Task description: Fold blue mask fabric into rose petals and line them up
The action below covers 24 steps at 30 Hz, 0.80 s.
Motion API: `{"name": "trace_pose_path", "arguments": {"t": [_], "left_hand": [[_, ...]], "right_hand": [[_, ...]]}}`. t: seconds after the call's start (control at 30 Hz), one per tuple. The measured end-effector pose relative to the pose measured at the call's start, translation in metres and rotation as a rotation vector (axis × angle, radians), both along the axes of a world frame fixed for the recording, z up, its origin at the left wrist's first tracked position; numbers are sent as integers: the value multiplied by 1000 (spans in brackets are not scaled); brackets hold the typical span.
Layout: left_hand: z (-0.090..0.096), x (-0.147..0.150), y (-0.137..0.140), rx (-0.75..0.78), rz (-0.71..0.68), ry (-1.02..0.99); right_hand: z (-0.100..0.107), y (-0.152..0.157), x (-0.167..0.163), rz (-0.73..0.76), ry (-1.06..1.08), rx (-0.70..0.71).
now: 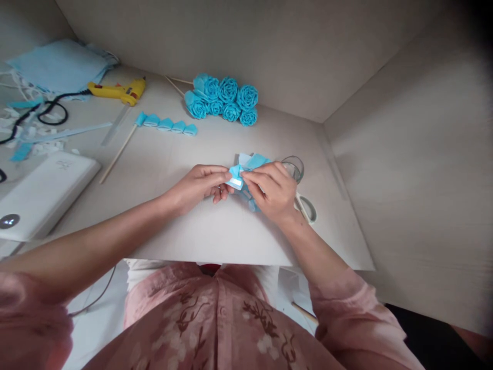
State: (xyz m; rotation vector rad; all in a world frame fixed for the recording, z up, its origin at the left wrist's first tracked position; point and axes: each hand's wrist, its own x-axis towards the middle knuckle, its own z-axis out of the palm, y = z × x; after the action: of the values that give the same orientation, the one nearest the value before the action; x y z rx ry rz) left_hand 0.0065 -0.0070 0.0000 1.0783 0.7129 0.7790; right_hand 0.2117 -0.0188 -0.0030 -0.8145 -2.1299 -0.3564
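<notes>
Between my two hands is a small blue fabric piece [235, 181], partly folded, with a pale strip along its lower edge. My left hand [204, 184] pinches its left side between thumb and fingers. On its right side, my right hand [274, 189] pinches the same piece with thumb and forefinger. Behind and under my right hand lie several loose blue fabric pieces [259, 161], partly covered by it. Scissors [307, 207] with pale handles lie just right of my right hand, their blades hidden. A roll of clear tape [293, 168] rests beyond that hand.
Several blue fabric roses [229, 90] lie at the back. Left of them are a yellow glue gun [119, 91], a row of folded blue petals [165, 124], and a wooden stick [118, 154]. A white power bank [46, 192] and stacked blue masks [61, 64] occupy the left; walls enclose the table.
</notes>
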Motion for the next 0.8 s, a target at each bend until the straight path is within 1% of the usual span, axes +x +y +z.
{"name": "trace_pose_path", "arguments": {"t": [0.13,0.3,0.4,0.47,0.57,0.67,0.73,0.8], "left_hand": [[-3,0,1,8,23,10],[-7,-2,3,-34,31,4],[-6,-3,4,-47,60,-2],[-5,-3,4,-43,74,2],[-3,-2,4,-12,103,35],[-2,0,2,60,114,119],[-2,0,1,133,113,184],[-2,1,0,207,113,238]], "right_hand": [[-1,1,0,25,-16,-36],[2,1,1,86,-56,-156],[4,-1,1,103,-27,-241],[5,-2,0,83,73,-349],[3,-3,-2,45,311,-629],[0,-2,-5,90,499,-887],[-2,-2,-7,152,548,-987],[-4,-1,-9,198,558,-1043]]}}
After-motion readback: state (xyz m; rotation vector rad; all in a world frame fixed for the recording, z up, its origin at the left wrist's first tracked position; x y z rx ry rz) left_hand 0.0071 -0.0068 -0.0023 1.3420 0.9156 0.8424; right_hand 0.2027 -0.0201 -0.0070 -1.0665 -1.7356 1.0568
